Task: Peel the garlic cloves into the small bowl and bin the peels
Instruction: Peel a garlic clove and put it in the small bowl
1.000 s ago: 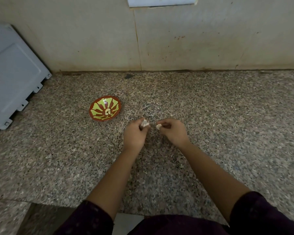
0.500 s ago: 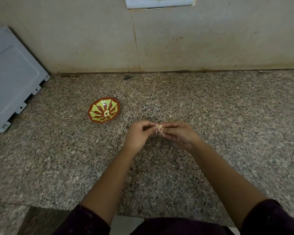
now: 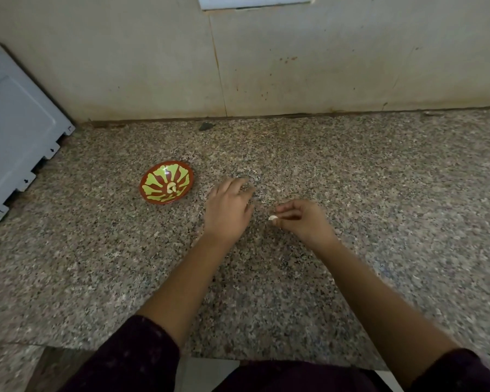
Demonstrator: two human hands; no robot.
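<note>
A small red bowl with a yellow-green pattern [image 3: 156,198] stands on the speckled granite counter [image 3: 379,193], left of my hands. A peeled garlic clove [image 3: 171,188] lies in its middle. My right hand [image 3: 303,220] pinches a pale garlic clove [image 3: 272,218] at its fingertips, just above the counter. My left hand [image 3: 228,206] hovers to the left of it with fingers relaxed and spread forward, holding nothing that I can see. A small pale scrap [image 3: 278,190], perhaps peel, lies on the counter beyond my hands.
A pale grey appliance panel [image 3: 14,137] leans at the far left against the wall. A white switch plate [image 3: 255,1] sits on the wall at the top. The counter's front edge [image 3: 238,356] runs close to my body.
My hands were together on the clove half a second ago. They have come apart: the left hand let go and moved left and forward, and the right hand keeps the clove.
</note>
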